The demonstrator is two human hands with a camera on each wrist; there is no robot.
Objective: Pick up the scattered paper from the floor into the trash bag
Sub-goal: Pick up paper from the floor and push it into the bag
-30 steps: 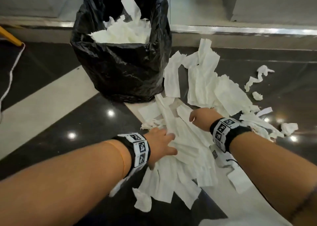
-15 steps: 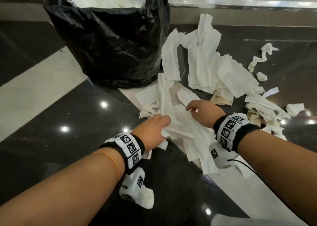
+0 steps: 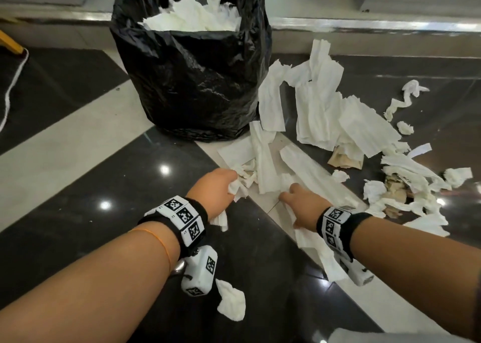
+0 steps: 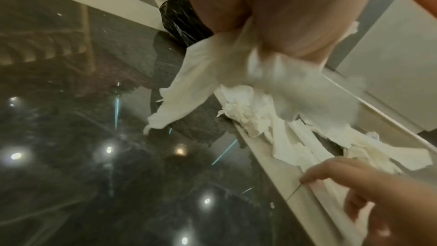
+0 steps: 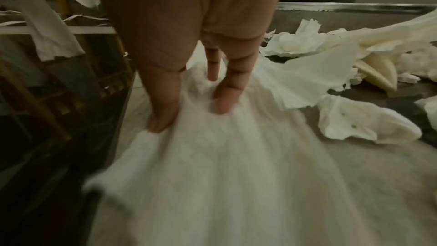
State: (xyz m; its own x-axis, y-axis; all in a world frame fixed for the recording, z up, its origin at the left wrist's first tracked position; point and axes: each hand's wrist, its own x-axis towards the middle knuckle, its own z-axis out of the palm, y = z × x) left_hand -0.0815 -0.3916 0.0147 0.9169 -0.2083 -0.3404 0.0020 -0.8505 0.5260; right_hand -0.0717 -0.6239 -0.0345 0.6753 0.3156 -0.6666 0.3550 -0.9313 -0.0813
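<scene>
Head view showed the left hand gripping crumpled paper, and the right hand pinching a long strip. The trash bag stood at the upper middle, past both hands, nearer the left.

From your head camera the picture is bright and mostly sharp. The polished dark floor gives small round glare spots from lamps above, and the trash bag shines in patches. Straight lines bend at the edges. Your two wrist views are dimmer and grainy. There the left hand and the paper are smeared with motion blur, and the floor mirrors many light points.
</scene>
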